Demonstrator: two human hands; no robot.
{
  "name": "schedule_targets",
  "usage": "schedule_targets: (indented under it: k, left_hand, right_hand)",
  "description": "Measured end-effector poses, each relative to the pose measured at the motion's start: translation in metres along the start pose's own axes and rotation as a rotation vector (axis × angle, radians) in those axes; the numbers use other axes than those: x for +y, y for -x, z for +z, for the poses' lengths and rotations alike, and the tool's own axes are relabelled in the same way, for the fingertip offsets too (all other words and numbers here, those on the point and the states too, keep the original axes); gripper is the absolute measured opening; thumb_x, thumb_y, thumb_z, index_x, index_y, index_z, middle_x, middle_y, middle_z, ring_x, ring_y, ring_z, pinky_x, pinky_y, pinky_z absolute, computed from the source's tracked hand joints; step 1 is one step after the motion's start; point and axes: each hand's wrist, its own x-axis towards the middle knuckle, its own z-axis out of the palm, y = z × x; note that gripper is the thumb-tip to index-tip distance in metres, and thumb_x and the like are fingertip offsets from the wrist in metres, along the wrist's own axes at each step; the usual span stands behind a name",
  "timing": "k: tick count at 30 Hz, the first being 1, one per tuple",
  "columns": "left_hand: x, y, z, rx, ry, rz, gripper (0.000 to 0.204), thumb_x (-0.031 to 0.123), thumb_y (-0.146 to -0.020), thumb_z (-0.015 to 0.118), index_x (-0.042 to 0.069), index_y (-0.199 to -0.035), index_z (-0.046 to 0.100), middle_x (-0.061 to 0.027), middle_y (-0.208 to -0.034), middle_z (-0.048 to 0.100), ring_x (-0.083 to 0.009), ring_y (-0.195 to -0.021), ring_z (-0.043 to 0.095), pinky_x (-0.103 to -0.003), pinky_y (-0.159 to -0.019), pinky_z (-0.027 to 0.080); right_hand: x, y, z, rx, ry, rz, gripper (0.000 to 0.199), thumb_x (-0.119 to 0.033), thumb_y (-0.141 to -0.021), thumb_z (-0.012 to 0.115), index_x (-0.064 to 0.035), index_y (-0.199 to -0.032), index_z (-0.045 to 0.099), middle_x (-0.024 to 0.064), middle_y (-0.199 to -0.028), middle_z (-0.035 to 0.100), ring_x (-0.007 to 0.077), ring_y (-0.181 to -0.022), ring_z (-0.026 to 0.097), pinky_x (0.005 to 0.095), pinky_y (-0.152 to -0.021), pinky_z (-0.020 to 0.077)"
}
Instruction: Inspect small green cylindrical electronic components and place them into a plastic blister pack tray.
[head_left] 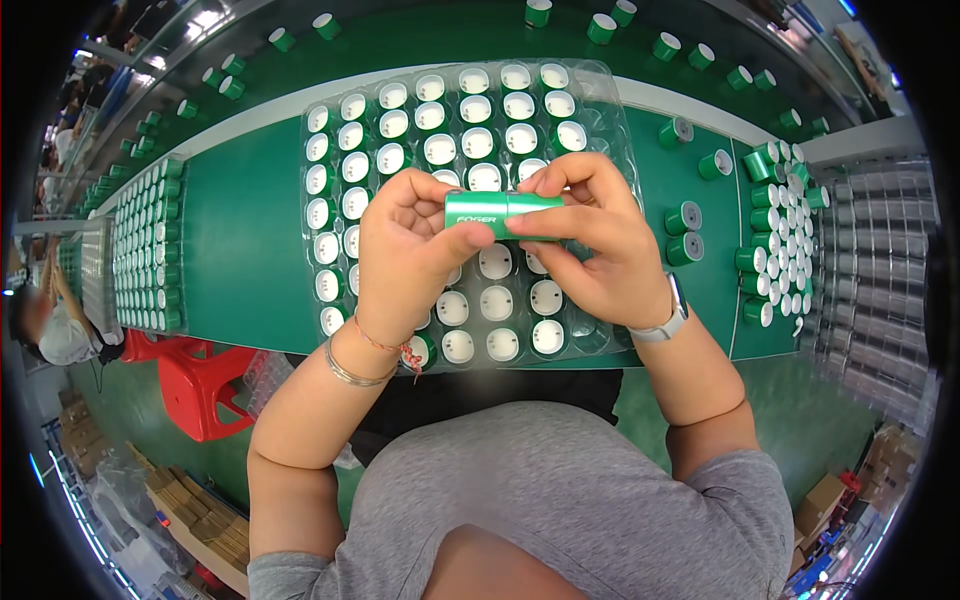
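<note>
A green cylindrical device (474, 207) with a seam across its middle lies sideways between my two hands, above a clear plastic tray (622, 135). My left hand (405, 245) is closed around its left part, the thumb pressed along the lower side. With thumb and fingers, my right hand (605, 235) pinches the right part near the seam. Below, the tray holds rows of green cups with white tops (439, 150), several of them hidden by my hands and the device.
Loose green cylinders with grey ends (684, 217) stand right of the tray. Beyond them are a cluster of green cups (780, 235) and stacked clear trays (870, 270). Another filled tray (148, 245) sits far left. More green pieces (602, 29) lie along the far strip. A red stool (200, 390) stands left.
</note>
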Motion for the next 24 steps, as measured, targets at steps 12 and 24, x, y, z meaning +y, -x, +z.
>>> schedule_targets:
  k: [12,24]
  left_hand:
    - [0.007,0.0,0.003,0.017,0.008,-0.057,0.033,0.005,-0.083,0.077,-0.002,-0.106,0.053,-0.0102,-0.099,0.065,-0.0128,-0.086,0.065,-0.025,-0.075,0.055]
    - [0.014,-0.003,0.005,-0.083,0.007,0.008,0.044,-0.013,-0.08,0.067,-0.004,-0.121,0.056,-0.0127,-0.121,0.059,-0.0185,-0.113,0.059,-0.029,-0.093,0.053]
  right_hand:
    - [0.005,0.003,0.011,0.144,-0.398,0.056,0.041,0.016,-0.075,0.069,-0.0069,-0.105,0.051,0.0122,-0.115,0.048,0.0266,-0.11,0.058,0.0392,-0.092,0.0529]
    - [0.004,0.002,-0.004,0.171,-0.488,0.247,0.036,0.005,-0.081,0.07,-0.0018,-0.114,0.06,0.012,-0.12,0.05,0.0191,-0.107,0.054,0.0319,-0.09,0.0494]
